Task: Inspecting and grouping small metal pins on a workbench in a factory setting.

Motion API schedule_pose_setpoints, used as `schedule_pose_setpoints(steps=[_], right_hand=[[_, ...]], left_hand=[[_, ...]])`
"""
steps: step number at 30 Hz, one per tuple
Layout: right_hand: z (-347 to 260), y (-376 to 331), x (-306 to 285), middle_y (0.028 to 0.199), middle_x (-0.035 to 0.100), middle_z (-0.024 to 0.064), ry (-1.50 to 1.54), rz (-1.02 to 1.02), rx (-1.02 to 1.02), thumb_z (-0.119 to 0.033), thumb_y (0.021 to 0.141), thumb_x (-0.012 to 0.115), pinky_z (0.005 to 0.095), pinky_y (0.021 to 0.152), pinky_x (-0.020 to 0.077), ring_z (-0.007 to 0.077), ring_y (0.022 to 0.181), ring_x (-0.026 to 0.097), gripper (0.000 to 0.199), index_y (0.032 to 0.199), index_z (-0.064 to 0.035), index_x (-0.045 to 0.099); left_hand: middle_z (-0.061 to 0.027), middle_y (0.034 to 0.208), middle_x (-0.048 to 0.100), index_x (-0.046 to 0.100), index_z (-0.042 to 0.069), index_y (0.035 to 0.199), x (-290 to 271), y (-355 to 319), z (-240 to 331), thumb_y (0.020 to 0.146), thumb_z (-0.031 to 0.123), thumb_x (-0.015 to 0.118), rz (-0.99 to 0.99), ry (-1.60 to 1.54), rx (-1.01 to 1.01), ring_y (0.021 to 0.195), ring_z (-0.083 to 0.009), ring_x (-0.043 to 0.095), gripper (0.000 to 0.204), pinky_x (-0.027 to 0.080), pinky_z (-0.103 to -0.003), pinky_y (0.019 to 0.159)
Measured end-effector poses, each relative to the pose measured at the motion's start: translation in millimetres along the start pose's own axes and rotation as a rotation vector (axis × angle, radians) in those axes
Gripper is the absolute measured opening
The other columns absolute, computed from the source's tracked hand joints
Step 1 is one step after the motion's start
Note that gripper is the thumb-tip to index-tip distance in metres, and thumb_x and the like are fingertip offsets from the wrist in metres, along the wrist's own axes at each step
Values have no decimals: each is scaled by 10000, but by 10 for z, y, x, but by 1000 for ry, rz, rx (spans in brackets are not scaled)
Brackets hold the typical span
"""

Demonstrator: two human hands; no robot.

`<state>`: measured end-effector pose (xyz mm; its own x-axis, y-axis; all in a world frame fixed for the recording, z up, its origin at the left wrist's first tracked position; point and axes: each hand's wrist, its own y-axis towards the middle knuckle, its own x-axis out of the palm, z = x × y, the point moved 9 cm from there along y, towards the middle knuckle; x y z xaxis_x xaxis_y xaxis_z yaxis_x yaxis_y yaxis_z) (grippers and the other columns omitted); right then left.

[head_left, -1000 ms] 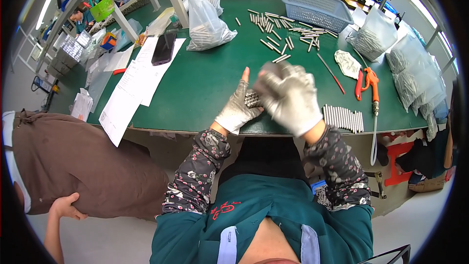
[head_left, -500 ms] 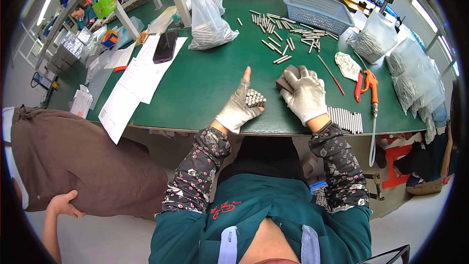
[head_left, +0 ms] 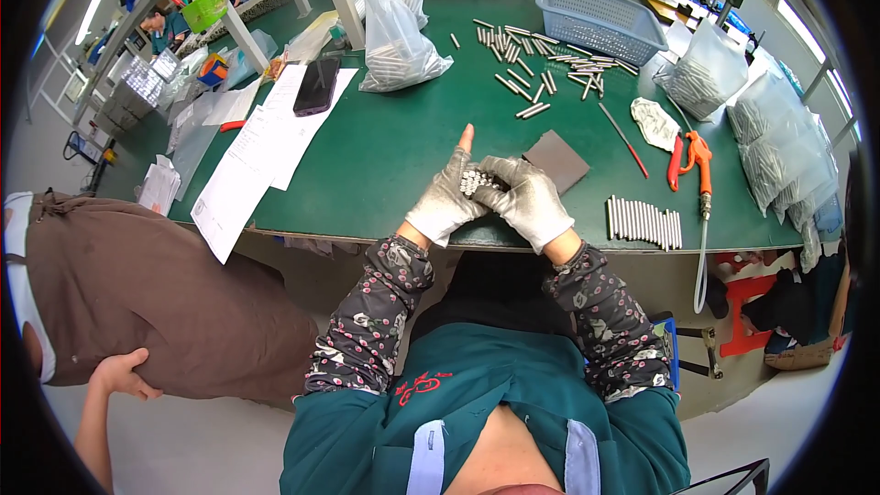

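Observation:
My left hand (head_left: 445, 203), in a grey-white glove with bare fingertips, is wrapped round a bundle of short metal pins (head_left: 478, 181). Their round ends face up, and the thumb points away from me. Against the bundle's right side, my gloved right hand (head_left: 527, 198) has its fingers curled over the pins, partly hiding them. A flat brown-grey pad (head_left: 557, 163) lies on the green table just beyond the right hand. To the right, a neat row of metal pins (head_left: 643, 224) lies near the table's front edge.
Loose pins (head_left: 550, 60) are scattered before a blue plastic basket (head_left: 600, 20). An orange air gun (head_left: 699, 160), a thin red-handled tool (head_left: 625, 142) and bags of pins (head_left: 775, 142) are at right. Papers (head_left: 243, 183) and a phone (head_left: 317, 87) lie left. Another person (head_left: 165, 302) stands at left.
My right hand has let go of the pad, leaving it flat on the table, and moved left onto the pins. My left hand stays round the bundle.

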<state>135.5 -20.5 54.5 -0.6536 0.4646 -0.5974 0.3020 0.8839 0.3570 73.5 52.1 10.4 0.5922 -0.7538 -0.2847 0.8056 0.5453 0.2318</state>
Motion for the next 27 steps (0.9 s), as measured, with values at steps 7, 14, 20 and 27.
schedule_pose_setpoints(steps=[7, 14, 20, 27], right_hand=[[-7, -2, 52, 845, 609, 123, 111, 1, -11, -244, 736, 618, 343, 685, 461, 276, 773, 589, 260, 952, -100, 617], [17, 31, 116, 888, 610, 124, 70, 13, 4, -284, 737, 621, 345, 697, 462, 282, 789, 588, 287, 947, -87, 618], [108, 53, 146, 876, 610, 128, 69, 25, 46, -309, 726, 631, 346, 691, 463, 282, 792, 590, 306, 924, -75, 620], [189, 82, 149, 859, 612, 139, 95, 38, 63, -324, 730, 626, 350, 688, 463, 281, 778, 596, 323, 926, -67, 615]], left_hand=[[-159, 1000, 518, 98, 164, 1372, -149, -52, -60, 506, 171, 788, 136, 328, 110, 945, -301, 514, 1107, 434, -349, 831], [-130, 1067, 510, 327, 136, 1278, -148, -36, -107, 513, 205, 770, 40, 307, -15, 1009, -301, 475, 886, 344, -369, 933], [-45, 1045, 497, 415, 76, 1200, -76, 10, -43, 545, 7, 737, -14, 350, 53, 954, -144, 495, 734, 414, -241, 836], [-58, 1014, 588, 449, 106, 1139, -93, 43, -155, 566, 260, 745, 33, 177, 21, 958, -220, 538, 663, 182, -378, 1019]])
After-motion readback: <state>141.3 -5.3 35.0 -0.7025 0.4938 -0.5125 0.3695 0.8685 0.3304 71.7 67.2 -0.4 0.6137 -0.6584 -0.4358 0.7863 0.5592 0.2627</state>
